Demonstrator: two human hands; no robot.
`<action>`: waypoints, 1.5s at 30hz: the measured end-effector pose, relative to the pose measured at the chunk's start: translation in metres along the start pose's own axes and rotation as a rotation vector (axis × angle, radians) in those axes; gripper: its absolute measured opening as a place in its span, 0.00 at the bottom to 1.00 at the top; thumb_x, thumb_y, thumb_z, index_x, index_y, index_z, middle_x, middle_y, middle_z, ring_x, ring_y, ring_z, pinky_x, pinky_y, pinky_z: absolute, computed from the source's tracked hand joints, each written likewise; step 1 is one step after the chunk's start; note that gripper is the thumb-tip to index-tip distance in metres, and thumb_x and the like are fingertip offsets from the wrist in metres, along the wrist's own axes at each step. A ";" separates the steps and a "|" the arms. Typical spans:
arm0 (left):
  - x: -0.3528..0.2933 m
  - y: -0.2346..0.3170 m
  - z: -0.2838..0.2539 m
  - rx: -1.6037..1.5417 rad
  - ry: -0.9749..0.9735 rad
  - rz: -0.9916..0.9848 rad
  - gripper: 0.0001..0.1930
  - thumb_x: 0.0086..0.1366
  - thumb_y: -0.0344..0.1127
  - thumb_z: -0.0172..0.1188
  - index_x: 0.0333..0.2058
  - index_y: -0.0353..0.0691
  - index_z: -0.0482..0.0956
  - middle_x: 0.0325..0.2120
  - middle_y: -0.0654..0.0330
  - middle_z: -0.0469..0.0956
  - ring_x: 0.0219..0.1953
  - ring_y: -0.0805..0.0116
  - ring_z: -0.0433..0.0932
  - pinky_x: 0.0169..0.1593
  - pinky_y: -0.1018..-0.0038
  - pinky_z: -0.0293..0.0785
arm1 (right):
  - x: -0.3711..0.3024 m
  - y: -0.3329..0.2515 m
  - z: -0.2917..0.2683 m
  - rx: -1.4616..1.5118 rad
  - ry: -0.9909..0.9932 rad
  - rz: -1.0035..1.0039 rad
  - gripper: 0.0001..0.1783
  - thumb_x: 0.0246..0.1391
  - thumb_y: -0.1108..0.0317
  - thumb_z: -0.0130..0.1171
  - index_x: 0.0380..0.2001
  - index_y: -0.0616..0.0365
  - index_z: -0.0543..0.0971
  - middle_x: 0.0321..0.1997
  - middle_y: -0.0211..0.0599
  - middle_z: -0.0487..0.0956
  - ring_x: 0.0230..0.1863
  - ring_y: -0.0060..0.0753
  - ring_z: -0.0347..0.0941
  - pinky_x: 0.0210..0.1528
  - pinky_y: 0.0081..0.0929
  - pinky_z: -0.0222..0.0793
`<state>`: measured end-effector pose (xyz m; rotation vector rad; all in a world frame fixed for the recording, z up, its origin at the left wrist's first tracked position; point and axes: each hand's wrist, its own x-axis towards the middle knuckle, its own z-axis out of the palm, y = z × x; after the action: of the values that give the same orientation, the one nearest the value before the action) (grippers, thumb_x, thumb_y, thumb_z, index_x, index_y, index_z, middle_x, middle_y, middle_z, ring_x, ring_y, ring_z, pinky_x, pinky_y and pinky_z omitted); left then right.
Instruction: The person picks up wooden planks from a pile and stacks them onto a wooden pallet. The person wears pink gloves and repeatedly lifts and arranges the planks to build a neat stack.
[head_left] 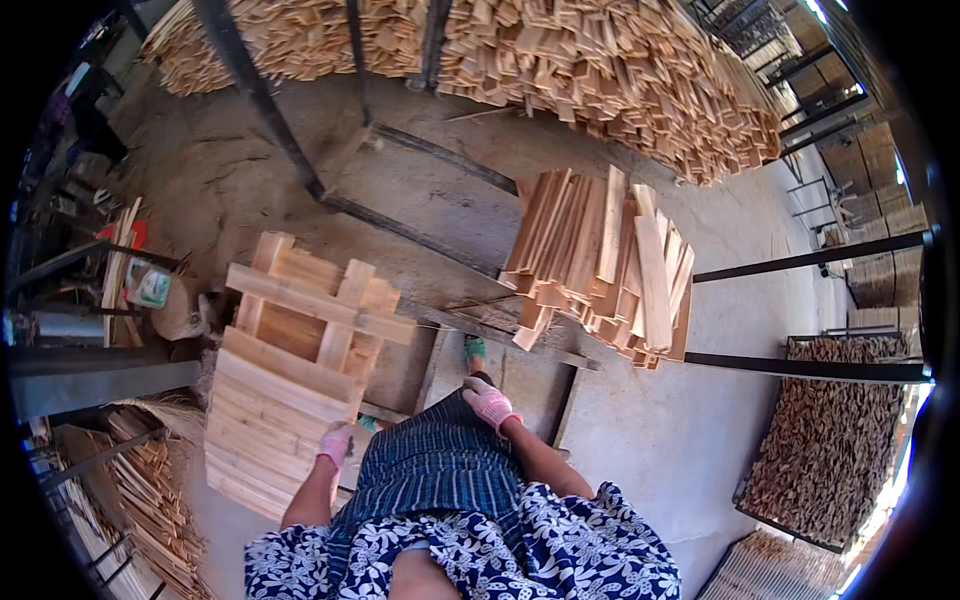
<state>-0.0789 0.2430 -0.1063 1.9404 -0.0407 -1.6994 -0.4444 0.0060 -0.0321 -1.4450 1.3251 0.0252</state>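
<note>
My left hand (pixel 336 442), in a pink glove, is at the near right edge of a stack of pale wooden slats (pixel 275 405); its fingers are mostly hidden, so its grip cannot be made out. On top of that stack a few slats lie crosswise, one long slat (pixel 320 303) over the others. In a pink glove with dark fingertips, my right hand (pixel 490 405) rests against the front of the blue striped apron (pixel 430 450), fingers stretched out and holding nothing I can see. Ahead of it to the right leans a loose pile of upright slats (pixel 605 265).
Dark metal rails (pixel 420 240) cross the concrete floor. A large heap of wooden pieces (pixel 610 70) lies at the back. Racks of stacked wood (pixel 835 430) stand at the right. More strips (pixel 150 490) lie at the lower left, with a metal beam (pixel 110 385) above them.
</note>
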 end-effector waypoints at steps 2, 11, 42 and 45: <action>0.006 0.020 0.014 0.025 0.120 0.030 0.16 0.66 0.41 0.60 0.50 0.44 0.75 0.23 0.66 0.70 0.18 0.75 0.68 0.20 0.73 0.67 | 0.009 0.030 -0.031 0.026 0.034 0.043 0.31 0.62 0.53 0.54 0.64 0.57 0.73 0.61 0.54 0.79 0.64 0.53 0.73 0.66 0.39 0.66; 0.041 0.107 0.221 0.051 -0.041 -0.154 0.15 0.67 0.44 0.63 0.49 0.46 0.78 0.27 0.65 0.76 0.24 0.75 0.74 0.23 0.73 0.70 | 0.154 0.188 -0.286 -0.197 0.259 0.134 0.29 0.62 0.53 0.54 0.62 0.54 0.76 0.60 0.54 0.79 0.60 0.58 0.75 0.65 0.45 0.69; 0.130 0.155 0.417 0.160 -0.067 -0.326 0.15 0.69 0.39 0.65 0.52 0.50 0.76 0.36 0.67 0.78 0.33 0.72 0.80 0.36 0.72 0.81 | 0.237 0.373 -0.608 -0.495 0.577 0.529 0.70 0.41 0.42 0.76 0.78 0.45 0.41 0.71 0.69 0.58 0.70 0.70 0.60 0.69 0.55 0.63; 0.131 0.150 0.410 0.171 -0.061 -0.336 0.17 0.68 0.39 0.66 0.54 0.48 0.76 0.38 0.67 0.79 0.34 0.73 0.80 0.36 0.73 0.81 | 0.249 0.335 -0.594 -0.403 0.653 0.619 0.71 0.40 0.46 0.77 0.78 0.47 0.40 0.71 0.67 0.58 0.70 0.68 0.60 0.67 0.52 0.66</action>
<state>-0.3817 -0.0892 -0.1808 2.1115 0.1283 -2.0291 -0.9497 -0.4900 -0.1893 -1.3566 2.3825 0.2569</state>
